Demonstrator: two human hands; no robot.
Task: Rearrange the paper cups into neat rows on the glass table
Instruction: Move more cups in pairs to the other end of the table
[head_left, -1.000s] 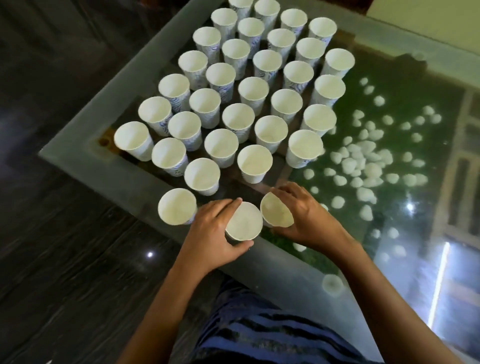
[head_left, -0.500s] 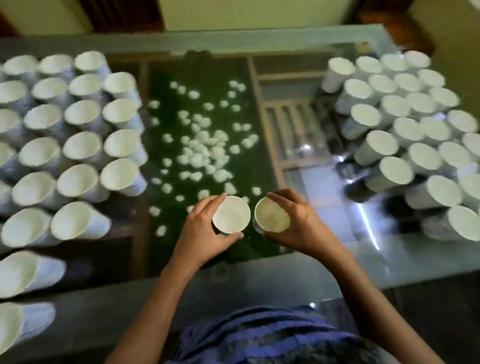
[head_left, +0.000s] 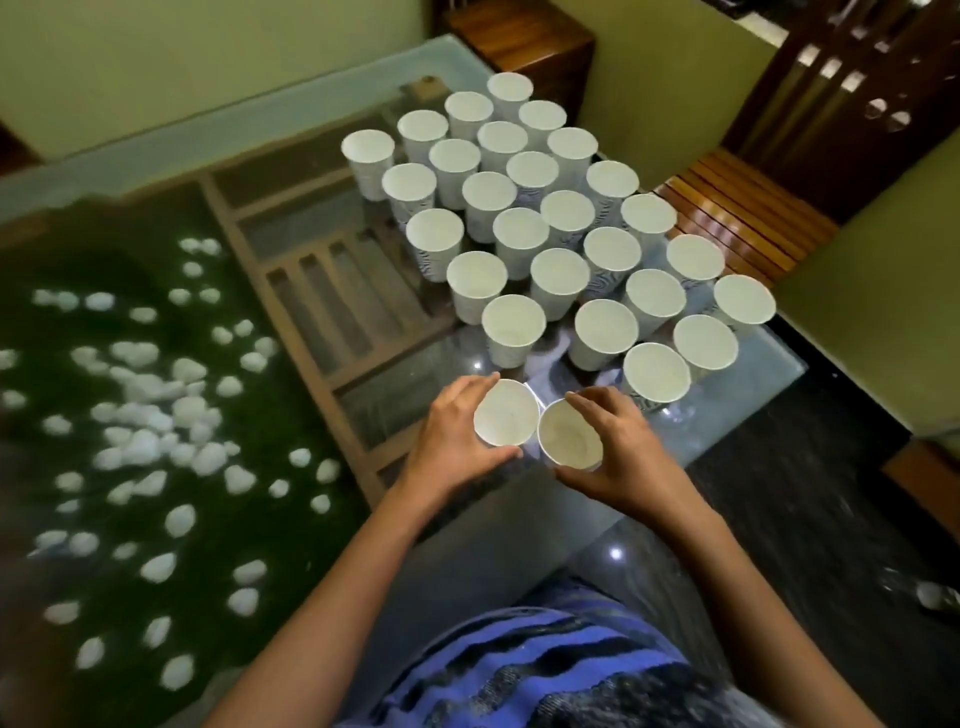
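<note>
Head view: left hand (head_left: 451, 448) curled around one paper cup (head_left: 506, 419), right hand (head_left: 618, 457) curled around a second cup (head_left: 569, 440), rims touching, both just short of the block of upright cups (head_left: 540, 228) at the right end of the glass table (head_left: 748, 415). Risks: the light cups crush under a tight grip, or a set-down too close to the nearest cup (head_left: 656, 372) tips it and its neighbours, or sends one over the table's near edge.

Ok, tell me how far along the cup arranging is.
Done: a block of cups stands upright in diagonal rows on the glass table. In hand: the left hand and right hand each hold one cup. Left: setting those two at the block's near edge.
</note>
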